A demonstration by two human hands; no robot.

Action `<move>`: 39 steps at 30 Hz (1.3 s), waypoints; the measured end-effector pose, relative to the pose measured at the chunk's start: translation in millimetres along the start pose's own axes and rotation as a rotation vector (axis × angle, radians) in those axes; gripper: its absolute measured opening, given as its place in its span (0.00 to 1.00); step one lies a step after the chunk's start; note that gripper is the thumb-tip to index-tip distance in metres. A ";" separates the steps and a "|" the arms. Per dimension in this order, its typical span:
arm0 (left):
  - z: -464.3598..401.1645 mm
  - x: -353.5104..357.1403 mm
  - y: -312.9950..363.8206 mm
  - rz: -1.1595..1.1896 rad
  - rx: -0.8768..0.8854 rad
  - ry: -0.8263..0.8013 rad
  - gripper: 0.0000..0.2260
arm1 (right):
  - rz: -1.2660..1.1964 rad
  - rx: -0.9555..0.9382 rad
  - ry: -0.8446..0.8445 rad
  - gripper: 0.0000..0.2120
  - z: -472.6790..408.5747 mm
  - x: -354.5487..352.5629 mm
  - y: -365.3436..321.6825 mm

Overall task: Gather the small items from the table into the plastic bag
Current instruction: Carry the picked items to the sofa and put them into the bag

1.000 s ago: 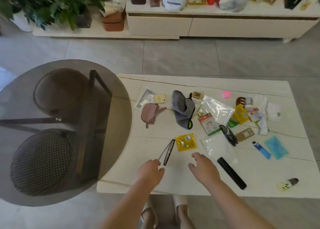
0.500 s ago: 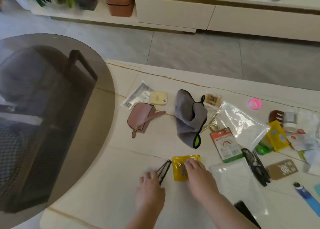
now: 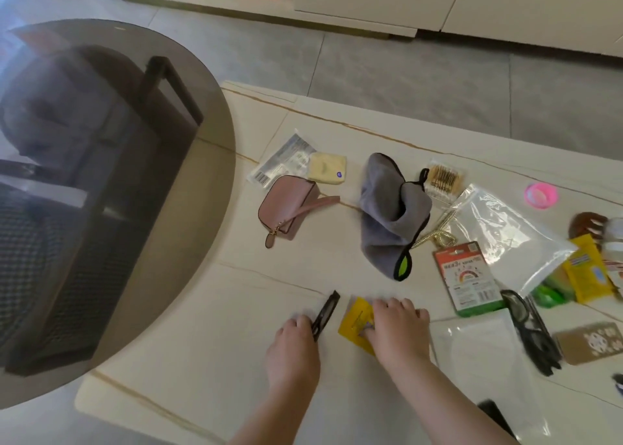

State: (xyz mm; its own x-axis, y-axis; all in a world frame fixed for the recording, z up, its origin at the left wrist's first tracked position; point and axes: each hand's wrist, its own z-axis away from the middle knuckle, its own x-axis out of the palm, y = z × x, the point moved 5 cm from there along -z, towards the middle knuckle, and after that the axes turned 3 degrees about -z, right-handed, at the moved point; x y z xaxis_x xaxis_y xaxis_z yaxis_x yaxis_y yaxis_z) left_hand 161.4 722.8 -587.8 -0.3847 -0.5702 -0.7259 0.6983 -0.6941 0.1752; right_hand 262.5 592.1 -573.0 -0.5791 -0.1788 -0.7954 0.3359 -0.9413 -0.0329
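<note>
My left hand (image 3: 292,350) grips the near end of a thin folded pair of dark glasses (image 3: 327,311) at the table's front. Beside it, my right hand (image 3: 399,333) curls its fingers over a yellow packet (image 3: 355,321), which sits tilted under them. A clear plastic bag (image 3: 478,353) lies flat just right of my right hand. A second clear zip bag (image 3: 505,239) lies farther back. Small items are spread over the white table (image 3: 209,343): a pink pouch (image 3: 286,208), a grey cloth (image 3: 391,208), a red-and-green card (image 3: 467,279) and black sunglasses (image 3: 529,326).
A round smoked-glass table (image 3: 111,181) overlaps the white table's left side, with stools under it. A cream soap packet (image 3: 327,168), cotton swabs (image 3: 443,178), a pink lid (image 3: 540,195), yellow and green packets (image 3: 588,272) and a brown card (image 3: 593,341) lie around. A black bar (image 3: 495,417) sits near the front edge.
Both hands reached forward onto the table. My left hand took hold of the folded glasses and my right hand closed on the yellow packet, which has turned. The camera moved closer and tilted down.
</note>
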 end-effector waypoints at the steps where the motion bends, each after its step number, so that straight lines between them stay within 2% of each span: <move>1: 2.9 -4.3 0.1 0.015 -0.006 -0.010 0.09 | -0.074 0.026 -0.045 0.14 3.5 -1.7 0.9; 4: 16.4 -23.5 -0.4 0.071 -0.021 -0.033 0.11 | -0.331 0.070 -0.132 0.13 18.8 -12.8 -0.2; 8: 46.0 -65.8 -5.1 0.138 -0.028 0.009 0.11 | -0.605 0.105 -0.137 0.05 45.8 -43.3 -9.5; 13: 103.5 -136.2 -16.2 0.241 -0.086 0.058 0.11 | -0.906 0.076 -0.140 0.13 94.7 -103.4 -37.4; 17: 164.3 -186.6 -40.3 0.401 -0.201 0.102 0.10 | -1.009 0.066 -0.191 0.11 141.7 -141.5 -69.4; 22: 229.7 -230.1 -91.3 0.668 -0.319 0.189 0.09 | -1.014 -0.052 -0.255 0.10 196.5 -173.3 -128.5; 28: 292.7 -254.8 -184.6 0.953 -0.452 0.357 0.07 | -0.917 -0.277 -0.316 0.15 251.0 -193.5 -221.9; 34: 343.6 -279.0 -284.1 1.320 -0.550 0.472 0.06 | -0.754 -0.465 -0.344 0.07 307.4 -197.3 -338.2; 39: 385.0 -283.2 -381.8 1.348 -0.611 0.521 0.12 | -0.708 -0.588 -0.476 0.06 361.4 -175.8 -435.6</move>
State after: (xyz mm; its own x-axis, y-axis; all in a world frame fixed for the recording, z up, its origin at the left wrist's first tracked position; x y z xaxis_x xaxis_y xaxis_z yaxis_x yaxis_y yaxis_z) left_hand -228.7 980.1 -193.1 0.8528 -0.3011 -0.4266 0.5215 0.5316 0.6673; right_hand -50.4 930.1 -200.1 -0.9760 0.1463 -0.1615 0.0396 -0.6096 -0.7917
